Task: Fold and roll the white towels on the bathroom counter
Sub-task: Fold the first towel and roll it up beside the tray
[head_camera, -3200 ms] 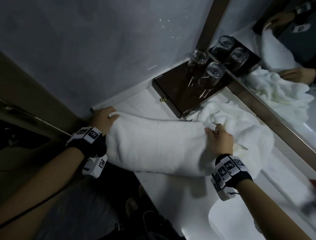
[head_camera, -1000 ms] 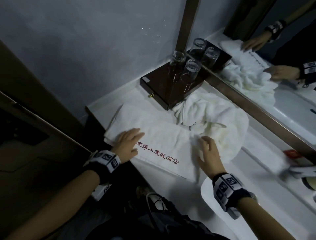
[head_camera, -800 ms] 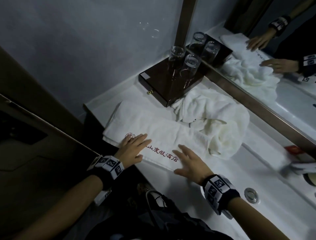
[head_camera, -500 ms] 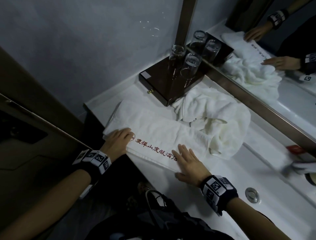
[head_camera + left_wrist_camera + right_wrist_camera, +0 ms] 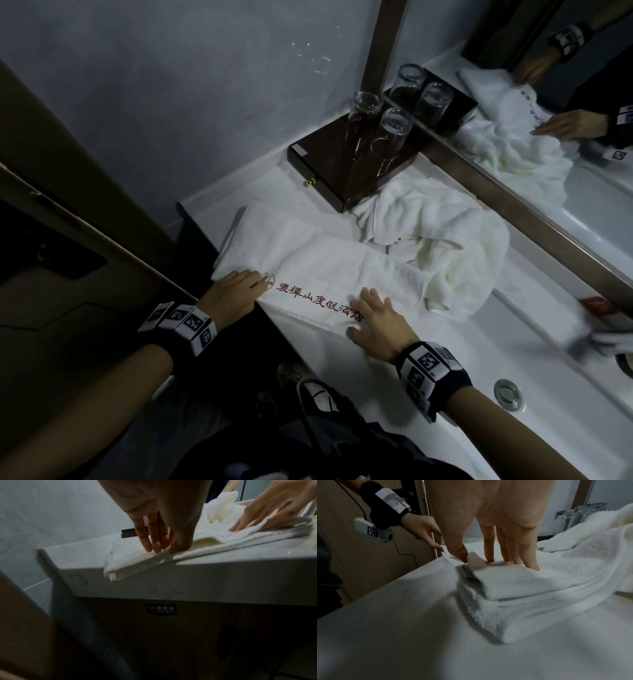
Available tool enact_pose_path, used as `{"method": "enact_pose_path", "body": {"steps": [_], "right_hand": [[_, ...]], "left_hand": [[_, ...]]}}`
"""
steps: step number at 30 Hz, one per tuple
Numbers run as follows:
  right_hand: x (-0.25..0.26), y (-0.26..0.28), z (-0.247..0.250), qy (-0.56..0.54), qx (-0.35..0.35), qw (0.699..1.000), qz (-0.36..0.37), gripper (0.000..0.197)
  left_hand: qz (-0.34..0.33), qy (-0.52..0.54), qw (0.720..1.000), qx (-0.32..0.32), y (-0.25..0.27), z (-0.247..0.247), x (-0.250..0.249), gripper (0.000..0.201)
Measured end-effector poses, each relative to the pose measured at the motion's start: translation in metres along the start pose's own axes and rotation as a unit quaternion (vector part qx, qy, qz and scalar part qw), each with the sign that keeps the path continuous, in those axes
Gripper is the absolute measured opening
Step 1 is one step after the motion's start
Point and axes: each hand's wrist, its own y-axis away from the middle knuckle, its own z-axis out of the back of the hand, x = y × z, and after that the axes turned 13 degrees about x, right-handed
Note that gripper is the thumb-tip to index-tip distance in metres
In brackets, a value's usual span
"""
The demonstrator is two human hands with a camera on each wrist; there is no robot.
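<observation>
A folded white towel [image 5: 318, 270] with red lettering is laid along the front edge of the white table [image 5: 373, 373]. Its left corner is pinched by the left hand [image 5: 230, 297]; its right end is pressed flat under the straight, spread fingers [image 5: 529, 555] of the right hand [image 5: 380, 322]. A crumpled towel [image 5: 455, 253] lies just behind.

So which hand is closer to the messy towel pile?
Right. The right hand presses flat on the folded towel at the end beside the crumpled towel pile; the left hand pinches the towel's far corner, away from the pile.
</observation>
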Motion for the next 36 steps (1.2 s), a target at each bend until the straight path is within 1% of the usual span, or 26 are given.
{"method": "enact_pose_path", "body": {"steps": [3,6,8,10,13,15,16,17,18,20,21,23,24,26,27,29,30,31,33,35,36], "right_hand": [[-0.002,0.001,-0.001,0.011,0.013,1.0,0.011,0.062],[-0.008,0.005,-0.003,0.014,0.021,0.999,0.032,0.06],[-0.013,0.008,-0.003,0.004,0.022,0.999,0.048,0.052],[-0.019,0.011,-0.005,-0.011,0.015,0.997,0.072,0.043],[-0.025,0.016,-0.01,-0.004,0.02,0.994,0.106,0.043],[-0.027,0.017,-0.013,0.019,0.017,0.994,0.11,0.035],[-0.027,0.017,-0.014,0.026,0.011,0.994,0.107,0.03],[-0.027,0.017,-0.014,0.029,0.005,0.995,0.1,0.031],[-0.026,0.017,-0.015,0.031,0.002,0.995,0.093,0.037],[-0.023,0.018,-0.016,0.044,0.004,0.996,0.076,0.057],[-0.021,0.019,-0.017,0.055,0.006,0.996,0.067,0.063],[-0.015,0.019,-0.017,0.071,0.006,0.996,0.049,0.065],[-0.012,0.019,-0.016,0.071,0.005,0.997,0.042,0.062],[-0.007,0.019,-0.015,0.076,0.009,0.997,0.028,0.06],[-0.005,0.019,-0.014,0.085,0.015,0.996,0.021,0.063],[-0.005,0.021,-0.017,0.108,0.02,0.994,0.011,0.075],[-0.005,0.022,-0.019,0.111,0.014,0.994,0.012,0.082],[-0.006,0.023,-0.02,0.102,0.004,0.995,0.018,0.088],[-0.01,0.024,-0.018,0.056,-0.013,0.998,0.03,0.096],[-0.014,0.025,-0.008,-0.003,-0.037,0.999,0.037,0.095],[-0.016,0.025,-0.001,-0.016,-0.055,0.998,0.039,0.094]], "left_hand": [[0.016,-0.016,1.0,0.014,-0.001,-0.007,0.001,0.029],[0.043,-0.005,0.999,0.021,-0.001,-0.006,0.004,0.022],[0.059,0.032,0.998,0.014,-0.001,-0.011,0.006,0.024],[0.073,0.098,0.992,0.014,-0.002,-0.014,0.008,0.028],[0.097,0.145,0.982,0.072,-0.002,-0.016,0.015,0.025],[0.087,0.148,0.983,0.073,-0.004,-0.016,0.014,0.019],[0.081,0.139,0.985,0.058,-0.004,-0.015,0.012,0.021],[0.065,0.126,0.989,0.048,-0.005,-0.014,0.01,0.026],[0.048,0.096,0.993,0.049,-0.005,-0.013,0.009,0.034],[0.021,0.029,0.999,0.032,-0.006,-0.01,0.007,0.056],[0.019,0.033,0.998,0.056,-0.008,-0.01,0.005,0.069],[0.028,0.046,0.995,0.084,-0.012,-0.017,0.009,0.092],[0.037,0.057,0.992,0.103,-0.012,-0.019,0.01,0.098],[0.039,0.06,0.994,0.088,-0.012,-0.02,0.01,0.1],[0.037,0.036,0.996,0.066,-0.013,-0.018,0.008,0.097],[0.041,-0.012,0.999,0.02,-0.015,-0.015,0.007,0.092],[0.043,-0.025,0.999,0.006,-0.017,-0.015,0.007,0.093],[0.049,-0.02,0.999,0.014,-0.02,-0.015,0.007,0.096],[0.06,0.028,0.996,0.06,-0.026,-0.014,0.011,0.105],[0.061,0.048,0.992,0.096,-0.034,-0.007,0.017,0.108],[0.056,0.046,0.991,0.114,-0.04,-0.001,0.021,0.105]]}}
